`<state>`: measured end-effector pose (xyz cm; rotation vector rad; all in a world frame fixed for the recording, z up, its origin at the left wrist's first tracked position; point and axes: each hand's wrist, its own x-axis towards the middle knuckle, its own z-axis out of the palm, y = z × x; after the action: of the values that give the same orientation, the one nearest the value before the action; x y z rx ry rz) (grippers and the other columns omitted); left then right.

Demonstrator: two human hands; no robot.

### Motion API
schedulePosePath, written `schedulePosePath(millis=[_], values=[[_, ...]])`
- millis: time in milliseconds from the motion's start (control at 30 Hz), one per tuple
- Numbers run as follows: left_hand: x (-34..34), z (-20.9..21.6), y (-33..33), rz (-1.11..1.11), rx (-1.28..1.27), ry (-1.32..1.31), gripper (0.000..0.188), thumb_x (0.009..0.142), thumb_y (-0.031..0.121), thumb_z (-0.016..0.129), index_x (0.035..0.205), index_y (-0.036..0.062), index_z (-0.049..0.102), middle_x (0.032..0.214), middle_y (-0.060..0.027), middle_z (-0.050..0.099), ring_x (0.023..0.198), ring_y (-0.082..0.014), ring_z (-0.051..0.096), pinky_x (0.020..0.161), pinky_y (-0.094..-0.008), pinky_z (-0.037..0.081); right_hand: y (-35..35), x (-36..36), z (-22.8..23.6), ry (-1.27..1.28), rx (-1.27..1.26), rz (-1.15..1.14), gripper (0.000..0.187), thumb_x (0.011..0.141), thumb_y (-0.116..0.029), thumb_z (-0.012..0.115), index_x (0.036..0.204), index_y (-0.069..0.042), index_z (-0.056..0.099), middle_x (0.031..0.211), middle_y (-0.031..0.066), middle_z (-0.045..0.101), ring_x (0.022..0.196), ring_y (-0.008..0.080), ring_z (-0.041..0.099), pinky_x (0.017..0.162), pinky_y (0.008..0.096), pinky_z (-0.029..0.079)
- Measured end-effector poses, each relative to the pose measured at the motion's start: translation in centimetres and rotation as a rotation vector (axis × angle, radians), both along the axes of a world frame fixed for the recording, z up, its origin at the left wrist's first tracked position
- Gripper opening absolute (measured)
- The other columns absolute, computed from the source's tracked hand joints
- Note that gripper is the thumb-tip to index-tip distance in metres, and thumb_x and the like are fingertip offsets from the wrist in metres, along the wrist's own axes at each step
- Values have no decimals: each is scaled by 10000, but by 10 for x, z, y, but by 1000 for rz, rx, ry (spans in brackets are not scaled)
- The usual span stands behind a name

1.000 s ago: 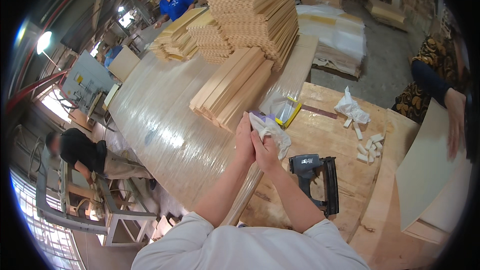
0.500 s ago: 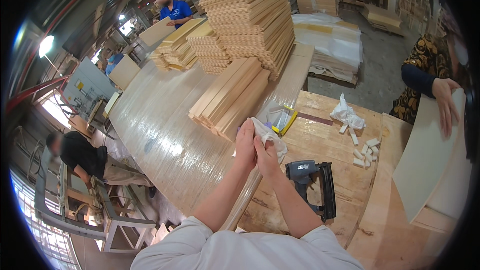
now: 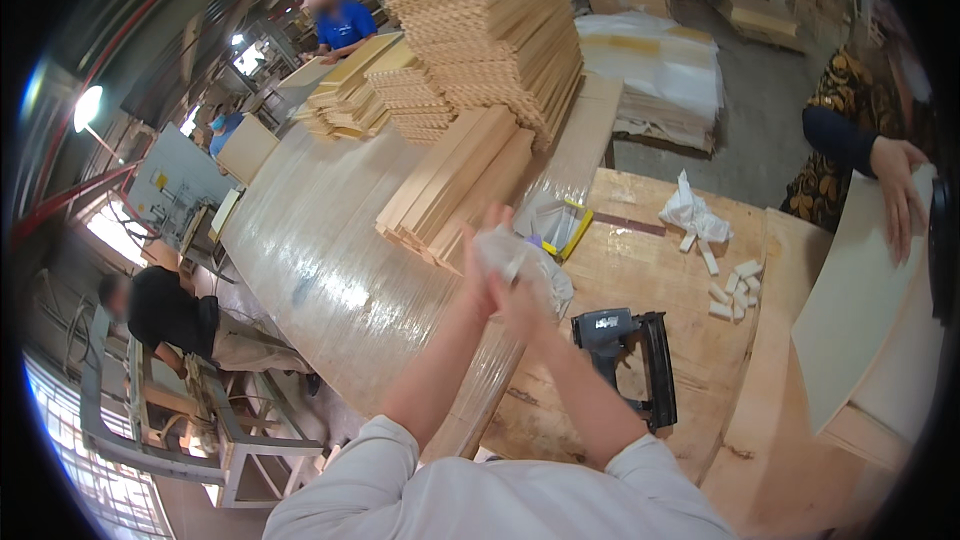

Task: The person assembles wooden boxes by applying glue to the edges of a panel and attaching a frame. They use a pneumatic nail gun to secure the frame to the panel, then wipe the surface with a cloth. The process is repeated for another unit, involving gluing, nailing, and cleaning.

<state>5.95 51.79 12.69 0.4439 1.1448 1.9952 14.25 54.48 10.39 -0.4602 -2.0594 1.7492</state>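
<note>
A crumpled white cloth [image 3: 548, 275], perhaps a thin bag, is bunched between my two hands above the seam of the two work surfaces. My left hand [image 3: 478, 275] grips its left side, with fingertips showing past the top. From the near right, my right hand [image 3: 520, 308] presses into it, its fingers partly smeared by motion. Just beyond the cloth lie a yellow-edged tool [image 3: 576, 232] and a scrap of clear plastic. A grey and black nail gun [image 3: 607, 332] rests on the wooden table [image 3: 540, 400] by my right forearm, touched by neither hand.
Wood strips [image 3: 440, 195] lie bundled ahead, before a tall strip stack [image 3: 490, 40]. Small white blocks [image 3: 740, 290] and crumpled white wrapping [image 3: 693, 218] sit at right. A co-worker's hand [image 3: 898, 190] holds a pale panel [image 3: 850, 310] at far right. Other people stand left and far.
My hands have shifted slightly left, and the cloth is now bunched higher between them, blurred by movement. The far person in blue has lowered a board.
</note>
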Motion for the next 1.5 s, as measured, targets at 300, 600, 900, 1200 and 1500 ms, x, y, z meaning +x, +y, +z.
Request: schedulePosePath(millis=[300, 600, 900, 1200, 1500], values=[[-5, 13, 7, -17, -1, -81, 808, 853, 763, 236, 1470, 242, 266, 1401, -47, 430, 1225, -225, 447, 1032, -417, 361, -20, 2, -12, 296, -192, 39, 533, 987, -350, 417, 1377, 12, 379, 1424, 153, 386, 1350, 234, 308, 1106, 339, 236], [-11, 14, 24, -35, -121, -38, 935, 811, 813, 201, 1480, 161, 250, 1468, -64, 357, 1324, -205, 347, 1062, -349, 328, -7, -4, -22, 233, -234, 27, 599, 998, -327, 407, 1445, 12, 196, 1402, 131, 386, 1283, 246, 384, 1051, 326, 330], [-1, 26, 10, -146, -80, 78, 981, 803, 822, 146, 1486, 119, 202, 1480, -69, 332, 1372, -233, 279, 1128, -350, 209, 20, -32, -11, 350, -207, -202, 567, 970, -443, 406, 1332, -7, 434, 1248, 150, 538, 1149, 250, 521, 946, 323, 411], [-7, 9, -15, -332, 278, -355, 1041, 799, 825, 187, 1463, 24, 221, 1524, -75, 250, 1398, -213, 216, 1142, -369, 149, 78, 2, 9, 570, -1212, -133, 542, 992, -452, 371, 1266, 0, 490, 1140, 72, 588, 1020, 185, 567, 891, 297, 447], [16, -33, -13, -239, -219, 770, 825, 926, 670, 193, 1492, 76, 106, 1530, -89, 178, 1414, -241, 149, 1143, -345, 146, 56, -29, -2, 194, -690, -99, 514, 973, -379, 429, 1264, 43, 469, 1150, 132, 578, 1030, 181, 560, 881, 307, 444]])
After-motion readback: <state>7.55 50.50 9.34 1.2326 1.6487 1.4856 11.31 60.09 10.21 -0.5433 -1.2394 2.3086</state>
